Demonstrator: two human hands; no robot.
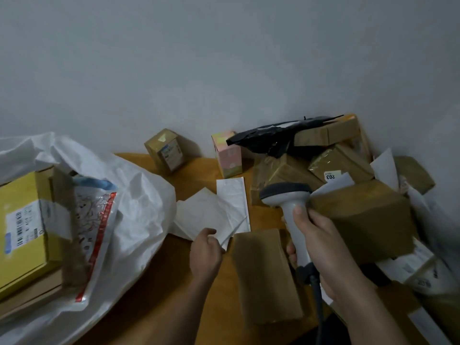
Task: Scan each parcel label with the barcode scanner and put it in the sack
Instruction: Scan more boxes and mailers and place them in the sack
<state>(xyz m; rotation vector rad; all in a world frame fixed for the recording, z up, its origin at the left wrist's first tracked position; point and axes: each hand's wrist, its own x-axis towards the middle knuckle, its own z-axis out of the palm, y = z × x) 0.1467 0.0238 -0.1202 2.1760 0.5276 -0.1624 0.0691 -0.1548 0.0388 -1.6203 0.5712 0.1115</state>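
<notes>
My right hand [321,242] grips the handle of a grey barcode scanner [288,197], whose dark head points left; its cable hangs down. My left hand [205,252] pinches the near edge of a white padded envelope [211,215] lying flat on the wooden table [159,290]. A second white envelope [232,195] lies partly under it. The white sack [139,202] lies open at the left, holding a yellow box [22,235] with a barcode label and a clear red-printed bag [97,227]. A brown parcel [266,275] lies between my hands.
A heap of brown taped boxes [343,165], a large brown box [368,220], a black poly bag [276,135] and white mailers [410,267] fills the right side. A small brown box [165,150] and a pink box [227,153] stand by the grey wall.
</notes>
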